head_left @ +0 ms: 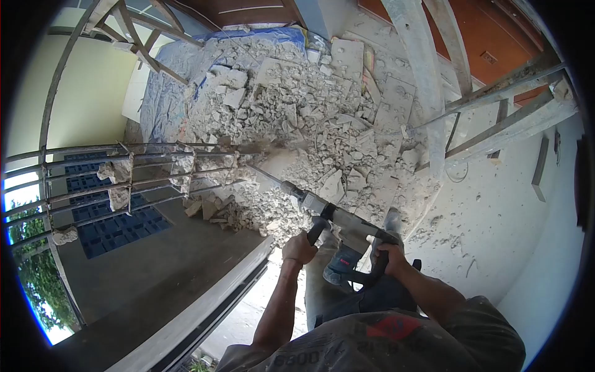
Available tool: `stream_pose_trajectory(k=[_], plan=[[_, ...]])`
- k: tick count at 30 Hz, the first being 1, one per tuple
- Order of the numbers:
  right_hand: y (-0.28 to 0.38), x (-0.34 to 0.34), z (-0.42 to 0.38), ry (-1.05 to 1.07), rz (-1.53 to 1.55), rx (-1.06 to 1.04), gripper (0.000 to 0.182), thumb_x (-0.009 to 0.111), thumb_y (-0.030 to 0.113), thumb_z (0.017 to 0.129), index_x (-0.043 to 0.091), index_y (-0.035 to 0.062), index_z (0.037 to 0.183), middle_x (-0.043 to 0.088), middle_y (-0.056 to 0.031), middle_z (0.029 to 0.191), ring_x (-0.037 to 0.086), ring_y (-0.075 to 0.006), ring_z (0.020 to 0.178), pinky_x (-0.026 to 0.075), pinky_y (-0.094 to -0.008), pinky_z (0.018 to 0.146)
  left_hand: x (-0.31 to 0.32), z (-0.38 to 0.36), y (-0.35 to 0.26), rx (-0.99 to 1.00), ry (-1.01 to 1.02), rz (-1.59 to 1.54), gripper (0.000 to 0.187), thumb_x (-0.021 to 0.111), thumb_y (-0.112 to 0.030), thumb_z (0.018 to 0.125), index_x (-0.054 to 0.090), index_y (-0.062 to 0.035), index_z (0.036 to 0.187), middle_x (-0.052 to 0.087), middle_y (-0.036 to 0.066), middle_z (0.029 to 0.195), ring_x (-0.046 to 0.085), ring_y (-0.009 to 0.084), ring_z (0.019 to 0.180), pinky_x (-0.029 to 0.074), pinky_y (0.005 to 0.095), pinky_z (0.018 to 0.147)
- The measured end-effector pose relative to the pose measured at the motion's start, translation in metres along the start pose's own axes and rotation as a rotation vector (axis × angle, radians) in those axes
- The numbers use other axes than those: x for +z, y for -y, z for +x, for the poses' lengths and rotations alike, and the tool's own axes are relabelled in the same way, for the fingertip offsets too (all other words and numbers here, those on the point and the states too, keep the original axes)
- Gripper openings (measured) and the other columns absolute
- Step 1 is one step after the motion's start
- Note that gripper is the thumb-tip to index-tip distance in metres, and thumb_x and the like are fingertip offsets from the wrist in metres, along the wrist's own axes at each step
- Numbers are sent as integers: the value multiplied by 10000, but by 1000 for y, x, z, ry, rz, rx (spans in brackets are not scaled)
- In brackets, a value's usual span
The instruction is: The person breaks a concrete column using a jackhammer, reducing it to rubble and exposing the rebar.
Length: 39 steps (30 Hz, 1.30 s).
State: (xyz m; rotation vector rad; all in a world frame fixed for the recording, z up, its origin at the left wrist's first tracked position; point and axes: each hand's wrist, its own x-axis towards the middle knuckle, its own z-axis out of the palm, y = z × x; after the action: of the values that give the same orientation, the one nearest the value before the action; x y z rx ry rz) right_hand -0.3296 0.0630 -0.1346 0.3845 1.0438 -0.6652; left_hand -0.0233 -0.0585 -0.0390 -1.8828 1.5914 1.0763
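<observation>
A grey and dark blue demolition hammer [347,230] slants across in front of my body. My left hand [299,249] is wrapped round its black side handle. At the back, my right hand [390,258] grips the rear handle. The hammer's chisel [265,175] points up and to the left, its tip close to the broken end of a concrete beam with bare steel bars [214,162]. Lumps of concrete cling between these bars. Brownish dust blurs the spot just beyond the tip.
Broken concrete rubble [291,105] covers much of the floor ahead, partly over a blue tarp [164,93]. Wooden scaffold frames [421,74] stand at the upper right, with more timber at upper left. A ledge [198,304] runs along the lower left. My boot [392,220] is among the debris.
</observation>
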Motion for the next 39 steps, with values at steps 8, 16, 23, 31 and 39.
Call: stream_pose_trajectory(k=[8,16,23,31,39], plan=[[-32,45,78,-20,94,13,119,672,71,790,598,42,879,613,-106,717,609,-280,636,516,-409,631,-42,52,44,-108,-23,158,378,725,-312,723,730,-85,1026,728,178,1016,703,335,978,555,444,847],[-17,2,24,-46,62,-33,168,635,80,814,605,33,973,616,-121,856,630,-302,786,530,-429,706,-15,3,-9,-140,5,84,364,702,-289,756,698,-64,1042,719,171,1014,691,331,992,547,444,853],[-5,-47,-88,10,103,-92,200,603,76,803,607,27,996,587,-115,832,610,-305,827,514,-417,736,24,-83,-58,-42,47,-109,377,690,-313,773,627,-56,1042,700,190,945,684,370,934,536,474,814],[-14,-25,-134,-67,65,-117,149,610,85,841,615,25,977,649,-141,850,650,-333,877,527,-448,777,-17,-135,-55,33,-37,-116,328,639,-219,772,656,-33,1042,709,219,945,695,385,903,551,488,796],[-9,4,-143,-125,2,-138,91,576,76,878,592,-5,916,639,-160,852,652,-344,882,530,-475,839,-26,-143,-38,37,-95,-199,269,615,-213,780,687,-42,974,712,212,950,697,375,917,550,483,803]])
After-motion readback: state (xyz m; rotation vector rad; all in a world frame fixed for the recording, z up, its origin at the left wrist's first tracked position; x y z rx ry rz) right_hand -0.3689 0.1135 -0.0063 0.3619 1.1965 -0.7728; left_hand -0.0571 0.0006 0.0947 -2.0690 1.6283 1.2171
